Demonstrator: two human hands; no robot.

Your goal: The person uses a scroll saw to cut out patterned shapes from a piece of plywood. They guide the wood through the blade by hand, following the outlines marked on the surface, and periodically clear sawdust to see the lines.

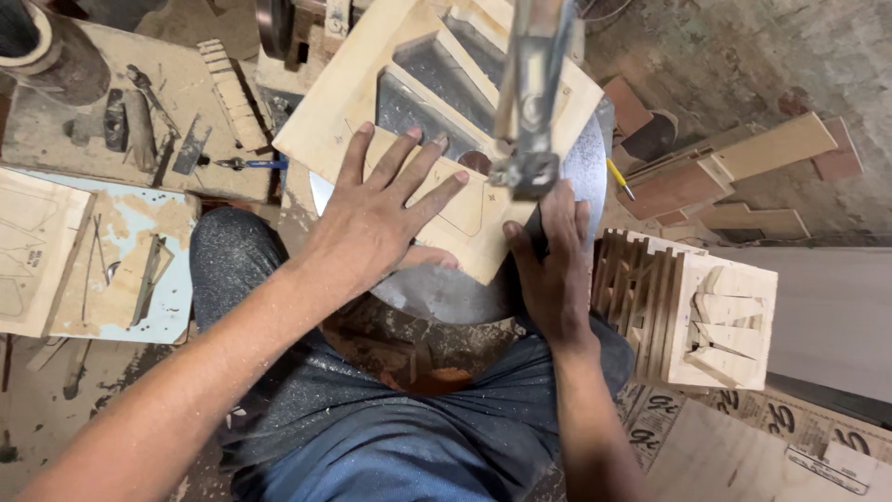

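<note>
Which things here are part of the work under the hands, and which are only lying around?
In use:
- left hand, flat on the plywood panel
- right hand, at the panel's edge
- saw arm
- round metal table

Lying about:
- stack of cut pieces
- blue pen
- wood offcuts
- pale blue board

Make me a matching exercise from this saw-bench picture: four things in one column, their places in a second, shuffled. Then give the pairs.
Things:
1. left hand
2. right hand
3. blue-handled tool
4. stack of cut wooden pieces

Places:
A. on the bench, upper left
B. flat on top of the plywood sheet
C. right of the round metal table
D. at the sheet's near edge, below the saw arm

Pairs: 1-B, 2-D, 3-A, 4-C
</note>
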